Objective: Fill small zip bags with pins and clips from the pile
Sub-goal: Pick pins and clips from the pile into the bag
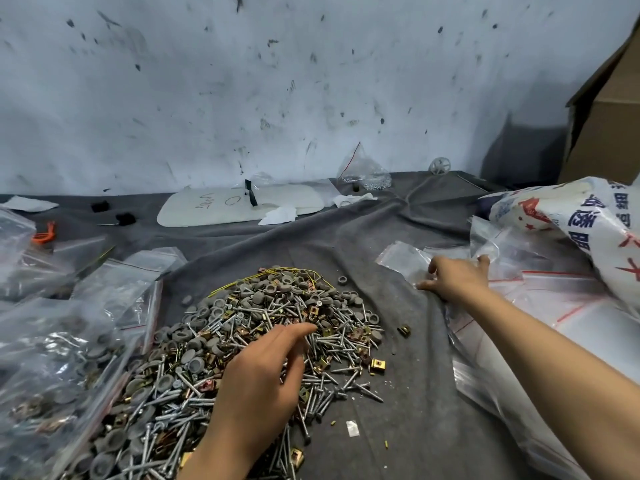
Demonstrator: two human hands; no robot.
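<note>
Bagging part done, large heap left

Left hand lies loose-fingered on the pile of pins and clips at 6 o'clock, gripping nothing I can make out. Filled zip bags sit at 8 o'clock. Right hand, fingers spread, touches the empty zip bags at 2 o'clock, none lifted yet. By the heap's size, most filling likely remains. Another loaded bag stands at 12 o'clock against the wall.
</note>
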